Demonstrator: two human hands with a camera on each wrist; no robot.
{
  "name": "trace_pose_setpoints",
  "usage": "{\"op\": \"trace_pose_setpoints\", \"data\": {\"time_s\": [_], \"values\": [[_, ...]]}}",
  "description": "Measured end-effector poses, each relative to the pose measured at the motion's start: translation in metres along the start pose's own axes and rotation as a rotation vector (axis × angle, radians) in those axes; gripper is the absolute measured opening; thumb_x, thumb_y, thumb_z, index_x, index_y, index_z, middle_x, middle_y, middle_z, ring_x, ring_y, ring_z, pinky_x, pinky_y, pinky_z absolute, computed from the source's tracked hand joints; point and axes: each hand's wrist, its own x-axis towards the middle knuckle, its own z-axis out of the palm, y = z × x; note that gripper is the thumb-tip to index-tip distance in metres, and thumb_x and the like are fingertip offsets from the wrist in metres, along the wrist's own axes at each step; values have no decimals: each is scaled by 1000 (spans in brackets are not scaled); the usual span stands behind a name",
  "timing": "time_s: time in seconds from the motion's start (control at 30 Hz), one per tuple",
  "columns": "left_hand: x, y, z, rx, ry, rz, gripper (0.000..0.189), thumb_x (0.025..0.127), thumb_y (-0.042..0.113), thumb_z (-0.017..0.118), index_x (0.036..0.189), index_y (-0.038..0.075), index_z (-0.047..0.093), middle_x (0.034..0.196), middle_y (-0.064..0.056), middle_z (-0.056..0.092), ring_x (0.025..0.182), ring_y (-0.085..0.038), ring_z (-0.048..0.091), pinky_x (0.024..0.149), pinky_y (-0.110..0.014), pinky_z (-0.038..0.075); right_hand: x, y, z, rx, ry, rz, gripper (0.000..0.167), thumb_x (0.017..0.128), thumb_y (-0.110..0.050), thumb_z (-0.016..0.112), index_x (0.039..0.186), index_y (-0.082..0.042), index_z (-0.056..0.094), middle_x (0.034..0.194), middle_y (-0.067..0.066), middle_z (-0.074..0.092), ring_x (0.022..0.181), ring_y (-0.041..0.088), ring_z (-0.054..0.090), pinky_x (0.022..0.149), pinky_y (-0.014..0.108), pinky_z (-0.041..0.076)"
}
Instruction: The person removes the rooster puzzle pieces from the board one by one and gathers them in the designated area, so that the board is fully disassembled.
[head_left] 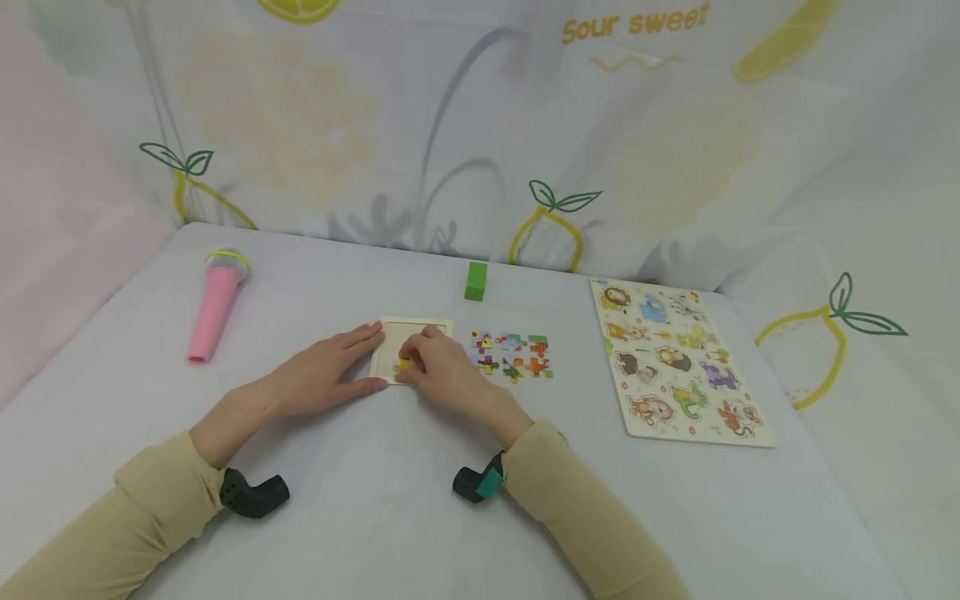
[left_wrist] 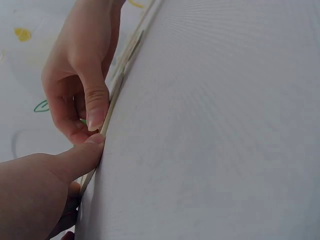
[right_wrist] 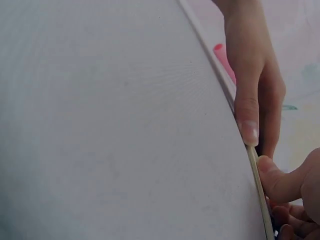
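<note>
A small square wooden puzzle tray (head_left: pixel 416 320) lies flat on the table. My left hand (head_left: pixel 318 371) is spread along the tray's left side, with straight fingers at the upper corner and the thumb by the lower one. Between thumb and fingertips, my right hand (head_left: pixel 450 373) pinches a small yellow puzzle piece (head_left: pixel 403 364) low over the tray. In the right wrist view, the right thumb (right_wrist: pixel 272 177) is at the tray's near edge and the piece is hidden. Several colourful puzzle pieces (head_left: pixel 537 367) lie in two rows just right of the tray.
A green block (head_left: pixel 476 282) stands behind the loose pieces. At the back left lies a pink toy microphone (head_left: pixel 216 308). A wooden animal puzzle board (head_left: pixel 675 367) occupies the right side. A printed lemon cloth (head_left: pixel 480 125) hangs along the table's back edge.
</note>
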Motion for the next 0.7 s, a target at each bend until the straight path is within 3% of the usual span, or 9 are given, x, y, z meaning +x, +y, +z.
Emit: {"op": "trace_pose_setpoints", "data": {"time_s": [0.23,0.7], "values": [[-1,1,-1,3,5,8,79,98,52,58,154,1,34,163,-15,28,148,-41,28,115,-60,28,0,-2,5,-65,8,-24,24,95,-21,71,111,-5,64,95,4,57,85,15,51,75,22,43],[-1,1,-1,18,10,14,79,98,52,57,153,1,36,162,-16,29,146,-42,31,114,-61,30,-4,-4,6,-115,-8,-16,27,97,-24,67,116,-7,60,110,6,50,90,14,49,82,24,45]]}}
